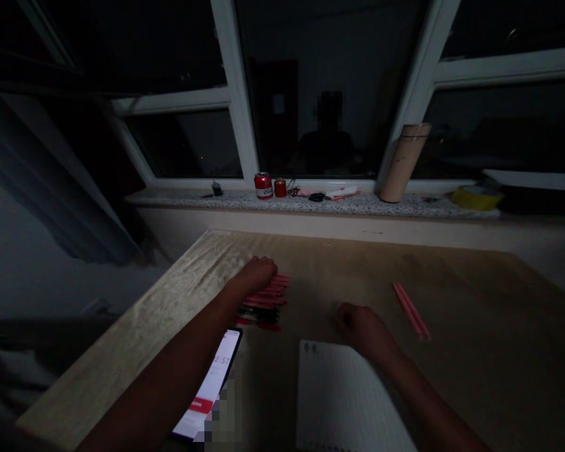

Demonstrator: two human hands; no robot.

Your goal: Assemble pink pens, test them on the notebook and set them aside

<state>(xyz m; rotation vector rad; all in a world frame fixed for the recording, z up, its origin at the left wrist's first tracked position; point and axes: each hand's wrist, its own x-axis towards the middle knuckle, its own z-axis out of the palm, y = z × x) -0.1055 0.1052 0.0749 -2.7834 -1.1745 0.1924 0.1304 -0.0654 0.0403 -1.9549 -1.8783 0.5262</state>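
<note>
My left hand (262, 271) is closed at the far end of a row of slim pink pens (274, 292), gripping the farthest one, which is mostly covered by the fingers. Nearer to me in the same row lie black pens (262, 313) and red-capped ones (269, 326). My right hand (359, 321) is curled into a loose fist just beyond the top edge of an open lined notebook (339, 392), and nothing sticks out of it. Two more pink pens (410, 309) lie side by side to its right.
A lit phone (221, 370) lies partly under my left forearm. Along the granite windowsill (245, 202) stand a red can (263, 186), a small red jar (280, 187), a tall tan cylinder (405, 163) and a yellow tape roll (476, 198). The room is dim.
</note>
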